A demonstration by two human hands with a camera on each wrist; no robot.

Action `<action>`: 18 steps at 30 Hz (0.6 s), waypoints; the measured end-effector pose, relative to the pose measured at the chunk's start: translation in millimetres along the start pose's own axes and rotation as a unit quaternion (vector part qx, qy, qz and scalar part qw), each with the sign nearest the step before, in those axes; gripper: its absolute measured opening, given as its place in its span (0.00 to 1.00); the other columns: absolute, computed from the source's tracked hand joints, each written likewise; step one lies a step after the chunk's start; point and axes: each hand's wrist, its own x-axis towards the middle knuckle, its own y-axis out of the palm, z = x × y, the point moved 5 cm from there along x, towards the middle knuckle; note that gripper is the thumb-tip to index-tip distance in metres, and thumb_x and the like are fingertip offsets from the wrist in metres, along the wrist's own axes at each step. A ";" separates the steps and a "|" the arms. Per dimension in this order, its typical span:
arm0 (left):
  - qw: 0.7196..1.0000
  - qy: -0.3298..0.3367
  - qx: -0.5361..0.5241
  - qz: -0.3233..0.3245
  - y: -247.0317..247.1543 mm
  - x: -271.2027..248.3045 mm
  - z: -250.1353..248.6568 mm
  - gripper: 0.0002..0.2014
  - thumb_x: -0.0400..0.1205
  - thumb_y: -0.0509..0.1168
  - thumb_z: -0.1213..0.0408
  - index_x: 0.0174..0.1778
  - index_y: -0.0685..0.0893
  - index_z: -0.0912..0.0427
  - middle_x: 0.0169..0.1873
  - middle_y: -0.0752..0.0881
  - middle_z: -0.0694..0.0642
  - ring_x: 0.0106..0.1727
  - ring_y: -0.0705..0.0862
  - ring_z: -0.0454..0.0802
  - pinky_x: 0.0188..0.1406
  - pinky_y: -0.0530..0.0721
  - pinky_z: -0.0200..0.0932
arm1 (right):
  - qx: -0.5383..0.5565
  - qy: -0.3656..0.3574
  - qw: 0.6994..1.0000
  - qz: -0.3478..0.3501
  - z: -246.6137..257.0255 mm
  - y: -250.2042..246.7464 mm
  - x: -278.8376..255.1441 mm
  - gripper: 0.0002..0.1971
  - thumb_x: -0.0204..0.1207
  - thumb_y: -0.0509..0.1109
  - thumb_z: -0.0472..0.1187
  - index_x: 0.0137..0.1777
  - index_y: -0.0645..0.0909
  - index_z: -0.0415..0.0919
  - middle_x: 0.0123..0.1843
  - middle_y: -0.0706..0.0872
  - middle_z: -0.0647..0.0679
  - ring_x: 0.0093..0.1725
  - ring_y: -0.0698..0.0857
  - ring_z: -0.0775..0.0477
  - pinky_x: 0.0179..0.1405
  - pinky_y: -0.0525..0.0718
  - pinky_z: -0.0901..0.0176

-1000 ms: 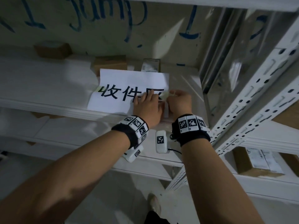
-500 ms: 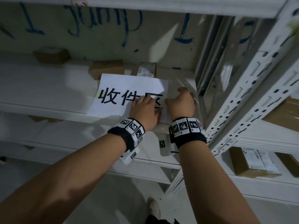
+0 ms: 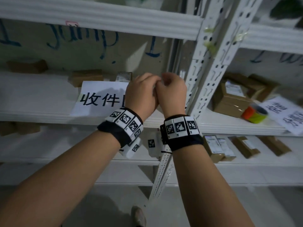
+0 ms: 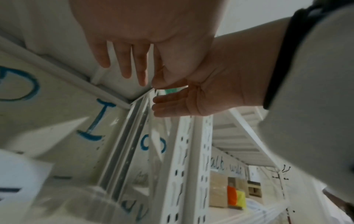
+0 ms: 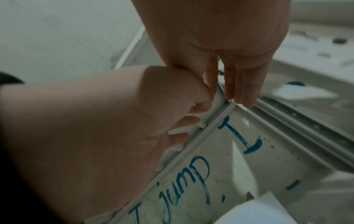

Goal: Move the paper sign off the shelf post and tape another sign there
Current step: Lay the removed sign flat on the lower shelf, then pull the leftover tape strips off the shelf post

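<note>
A white paper sign (image 3: 100,99) with black characters lies flat on the middle shelf (image 3: 41,115), left of the perforated white shelf post (image 3: 211,74). Bits of old clear tape (image 3: 209,29) cling to the post higher up. My left hand (image 3: 142,92) and right hand (image 3: 172,92) are raised together above the sign's right end, fingertips meeting. In the right wrist view the right fingers (image 5: 231,84) point straight, while the left hand (image 5: 124,121) curls loosely against them. I cannot tell whether anything small is pinched between them. A second sign (image 3: 285,113) lies on the right-hand shelf.
An orange and yellow tape roll (image 3: 254,115) sits beside the second sign, in front of cardboard boxes (image 3: 229,99). More small boxes (image 3: 85,77) stand behind the first sign and on the lower shelf (image 3: 216,148). Blue writing covers the back panel (image 3: 78,40).
Both hands have lifted off the sign, where they were pressing at its right end, and now meet in the air above it. My view has swung up and right.
</note>
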 end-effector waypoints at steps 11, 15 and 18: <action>0.976 0.016 -0.191 -0.107 17.1 10.5 -136.0 0.25 0.82 0.72 0.69 0.76 0.83 0.59 0.68 0.91 0.53 0.68 0.89 0.51 0.67 0.89 0.54 | -0.026 -0.032 0.994 -0.103 28.3 -151.2 -5.3 0.12 0.79 0.71 0.41 0.59 0.91 0.53 0.50 0.93 0.58 0.52 0.91 0.55 0.56 0.92 0.48; 0.970 0.010 -0.216 -0.108 38.6 21.9 -162.6 0.25 0.81 0.73 0.65 0.76 0.83 0.59 0.67 0.91 0.52 0.68 0.88 0.47 0.69 0.88 0.52 | -0.009 -0.052 0.993 -0.108 16.2 -183.8 10.1 0.13 0.80 0.72 0.42 0.63 0.89 0.52 0.52 0.92 0.57 0.52 0.91 0.55 0.56 0.93 0.46; 0.973 -0.001 -0.198 -0.116 53.0 39.5 -177.1 0.21 0.84 0.73 0.63 0.73 0.86 0.60 0.66 0.90 0.53 0.66 0.89 0.47 0.67 0.89 0.48 | -0.005 -0.068 0.992 -0.108 10.9 -202.9 32.6 0.15 0.81 0.73 0.42 0.67 0.88 0.50 0.55 0.92 0.56 0.52 0.91 0.57 0.57 0.93 0.50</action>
